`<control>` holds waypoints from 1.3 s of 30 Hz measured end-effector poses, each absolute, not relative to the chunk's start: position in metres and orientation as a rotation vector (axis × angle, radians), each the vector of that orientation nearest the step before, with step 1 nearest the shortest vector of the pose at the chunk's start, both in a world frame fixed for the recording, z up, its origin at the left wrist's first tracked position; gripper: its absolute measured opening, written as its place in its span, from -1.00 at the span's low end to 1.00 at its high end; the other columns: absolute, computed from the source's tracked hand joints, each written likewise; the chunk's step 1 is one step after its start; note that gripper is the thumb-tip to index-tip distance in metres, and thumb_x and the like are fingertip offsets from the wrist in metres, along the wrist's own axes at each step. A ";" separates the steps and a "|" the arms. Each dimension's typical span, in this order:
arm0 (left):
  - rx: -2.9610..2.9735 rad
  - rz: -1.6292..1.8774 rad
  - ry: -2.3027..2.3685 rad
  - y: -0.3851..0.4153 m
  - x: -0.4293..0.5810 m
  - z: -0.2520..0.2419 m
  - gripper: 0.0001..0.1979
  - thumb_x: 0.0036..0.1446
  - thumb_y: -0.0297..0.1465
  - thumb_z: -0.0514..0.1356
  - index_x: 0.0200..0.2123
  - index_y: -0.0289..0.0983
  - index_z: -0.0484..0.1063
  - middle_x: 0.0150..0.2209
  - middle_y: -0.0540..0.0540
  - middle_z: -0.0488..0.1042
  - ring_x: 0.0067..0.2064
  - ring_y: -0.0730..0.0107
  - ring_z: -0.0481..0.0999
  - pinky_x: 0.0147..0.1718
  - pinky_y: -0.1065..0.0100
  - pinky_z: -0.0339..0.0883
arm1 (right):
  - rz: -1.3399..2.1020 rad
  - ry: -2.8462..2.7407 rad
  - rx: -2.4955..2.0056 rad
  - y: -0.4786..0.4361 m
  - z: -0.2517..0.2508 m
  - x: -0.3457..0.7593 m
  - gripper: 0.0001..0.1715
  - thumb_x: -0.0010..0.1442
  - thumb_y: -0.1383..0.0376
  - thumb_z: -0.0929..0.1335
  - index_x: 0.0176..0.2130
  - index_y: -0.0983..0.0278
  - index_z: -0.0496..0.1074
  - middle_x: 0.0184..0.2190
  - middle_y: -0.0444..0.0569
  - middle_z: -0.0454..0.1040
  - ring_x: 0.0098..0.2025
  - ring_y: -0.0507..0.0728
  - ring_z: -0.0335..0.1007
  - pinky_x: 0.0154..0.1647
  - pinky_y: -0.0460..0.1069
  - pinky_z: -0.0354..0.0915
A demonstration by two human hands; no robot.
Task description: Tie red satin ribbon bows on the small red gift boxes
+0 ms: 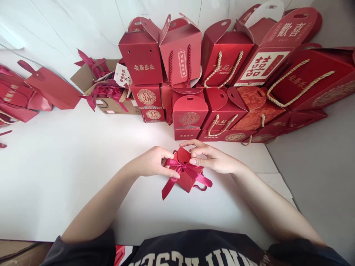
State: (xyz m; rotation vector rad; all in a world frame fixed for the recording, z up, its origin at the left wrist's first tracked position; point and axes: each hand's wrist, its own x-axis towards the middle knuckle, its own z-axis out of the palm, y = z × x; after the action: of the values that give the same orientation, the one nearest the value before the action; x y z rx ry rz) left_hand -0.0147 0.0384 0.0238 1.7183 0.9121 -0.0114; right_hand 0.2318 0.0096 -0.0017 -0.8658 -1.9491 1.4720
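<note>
Table (72, 166) white, red boxes (222, 98) stacked toward its far edge; smaller red box (185, 180) between them and near edge. Right hand (219, 159) over its right side, fingers slightly parted, grip unclear; left hand (154, 161) opposite, fingers narrowed on pink ribbon bow (181, 167).

white table (83, 177) under everything | rear: red gift boxes (226, 51) stacked, some with gold rope handles (217, 125), one with a cream front panel (264, 66), one orange-red box (256, 107) | rear left: open cardboard box (118, 105) holding crimson ribbons (104, 91), white printed card (122, 75) | far left: red flattish packages (55, 88) | behind: white wall (91, 22) | right: grey panel (313, 159)
</note>
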 end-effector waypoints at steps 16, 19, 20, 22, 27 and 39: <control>1.698 -0.013 0.864 0.037 -0.012 0.025 -0.58 -0.15 -0.09 0.38 -0.58 -0.31 0.37 -0.62 0.09 0.20 -0.56 0.57 0.07 -0.58 0.44 -0.07 | 1.551 -1.920 -0.776 0.013 -0.004 0.238 -0.63 0.28 0.10 0.33 -0.42 0.27 0.51 0.21 0.03 0.27 0.31 0.26 0.10 0.27 0.19 0.10; 1.707 -0.031 0.872 0.037 -0.012 0.026 -0.59 -0.14 -0.08 0.38 -0.55 -0.32 0.40 -0.62 0.09 0.20 -0.55 0.57 0.08 -0.58 0.44 -0.08 | 1.607 -1.855 -0.750 0.015 -0.011 0.237 -0.65 0.28 0.10 0.34 -0.40 0.28 0.51 0.21 0.03 0.27 0.28 0.25 0.13 0.26 0.19 0.11; 1.709 -0.036 0.878 0.037 -0.012 0.026 -0.59 -0.15 -0.08 0.38 -0.55 -0.32 0.41 -0.62 0.09 0.20 -0.55 0.56 0.09 -0.58 0.44 -0.08 | 1.632 -1.823 -0.740 0.015 -0.014 0.237 -0.65 0.27 0.11 0.34 -0.42 0.28 0.50 0.21 0.03 0.25 0.28 0.25 0.14 0.26 0.18 0.10; 1.704 -0.037 0.886 0.037 -0.012 0.026 -0.58 -0.15 -0.08 0.38 -0.54 -0.32 0.40 -0.61 0.09 0.19 -0.55 0.56 0.10 -0.58 0.44 -0.08 | 1.688 -1.754 -0.722 0.015 -0.019 0.237 -0.63 0.26 0.11 0.35 -0.46 0.29 0.47 0.22 0.03 0.23 0.28 0.25 0.15 0.26 0.18 0.11; 1.690 -0.020 0.894 0.036 -0.012 0.026 -0.58 -0.16 -0.12 0.39 -0.59 -0.30 0.30 -0.62 0.11 0.14 -0.56 0.57 0.08 -0.58 0.44 -0.08 | 1.785 -1.568 -0.692 0.013 -0.032 0.234 -0.55 0.21 0.05 0.38 -0.54 0.30 0.40 0.25 0.01 0.22 0.23 0.27 0.22 0.24 0.17 0.13; 1.731 -0.055 0.902 0.038 -0.012 0.024 -0.55 -0.13 -0.07 0.37 -0.57 -0.30 0.28 -0.61 0.11 0.12 -0.55 0.57 0.07 -0.58 0.45 -0.06 | 1.814 -1.390 -0.614 0.010 -0.043 0.227 -0.55 0.19 0.09 0.39 -0.59 0.30 0.35 0.23 -0.01 0.26 0.21 0.29 0.23 0.22 0.16 0.15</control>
State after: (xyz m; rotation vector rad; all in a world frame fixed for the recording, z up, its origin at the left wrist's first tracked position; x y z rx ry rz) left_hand -0.0124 0.0379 0.0237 1.7313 0.9020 -0.0550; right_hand 0.2274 0.0099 -0.0426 -0.6136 -1.3904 1.8138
